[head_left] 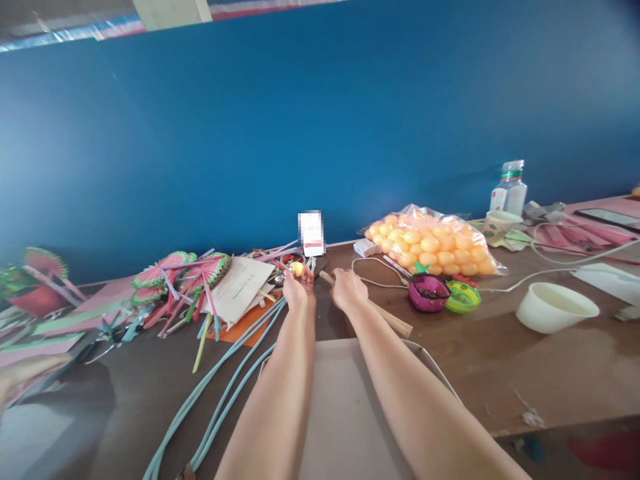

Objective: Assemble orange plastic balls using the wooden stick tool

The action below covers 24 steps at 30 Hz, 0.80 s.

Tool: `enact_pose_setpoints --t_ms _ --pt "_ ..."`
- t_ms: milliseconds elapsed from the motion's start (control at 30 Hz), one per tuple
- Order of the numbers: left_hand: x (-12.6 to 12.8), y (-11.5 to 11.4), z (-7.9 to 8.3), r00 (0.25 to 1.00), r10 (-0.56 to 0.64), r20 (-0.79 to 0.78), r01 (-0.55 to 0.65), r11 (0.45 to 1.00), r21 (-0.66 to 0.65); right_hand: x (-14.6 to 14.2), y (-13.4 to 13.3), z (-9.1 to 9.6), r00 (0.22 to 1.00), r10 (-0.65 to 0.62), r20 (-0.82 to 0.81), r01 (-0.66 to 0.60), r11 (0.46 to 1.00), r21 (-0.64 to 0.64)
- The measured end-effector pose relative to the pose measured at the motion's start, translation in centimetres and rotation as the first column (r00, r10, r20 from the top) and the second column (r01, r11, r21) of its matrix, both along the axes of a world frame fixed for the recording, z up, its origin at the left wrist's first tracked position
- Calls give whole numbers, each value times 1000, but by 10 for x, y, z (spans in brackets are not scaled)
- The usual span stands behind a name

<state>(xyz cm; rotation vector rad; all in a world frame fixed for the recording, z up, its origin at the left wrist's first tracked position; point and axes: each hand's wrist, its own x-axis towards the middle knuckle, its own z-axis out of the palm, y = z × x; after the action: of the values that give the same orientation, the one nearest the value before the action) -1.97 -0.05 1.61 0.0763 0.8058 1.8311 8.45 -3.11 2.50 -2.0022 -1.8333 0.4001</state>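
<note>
A small orange ball shows between the thumb and fingers of my left hand, which is closed around it near the middle of the table. To its right, my right hand is curled over a wooden stick; one end pokes out past the fingers and the rest slants back under my forearm. Light blue cords run from beside my left hand toward the table's front edge. Behind both hands a white card or screen, partly blurred out, leans against the blue partition.
At right lie a clear bag of orange balls, a purple pouch, a green-yellow dish, a white bowl and a bottle. Paper fans and paper sheets crowd the left. Another person's hand is at far left.
</note>
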Motion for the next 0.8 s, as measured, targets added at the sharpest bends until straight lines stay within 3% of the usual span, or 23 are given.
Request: enact_pose_setpoints --t_ms 267,533,667,800 --pt "6 -3 2 998 -52 17 52 999 -15 -5 7 -16 999 24 27 -23 999 -37" --pt "7 1 -4 999 -38 -24 38 999 -7 -6 8 -20 999 14 37 -14 1000 -26" --pt "5 5 -9 999 17 -33 -18 999 -29 -6 7 -19 999 -33 -7 34 993 117" --pt "3 7 -10 1000 25 -18 -26 998 -65 -7 2 -9 997 -54 -57 70 938 340"
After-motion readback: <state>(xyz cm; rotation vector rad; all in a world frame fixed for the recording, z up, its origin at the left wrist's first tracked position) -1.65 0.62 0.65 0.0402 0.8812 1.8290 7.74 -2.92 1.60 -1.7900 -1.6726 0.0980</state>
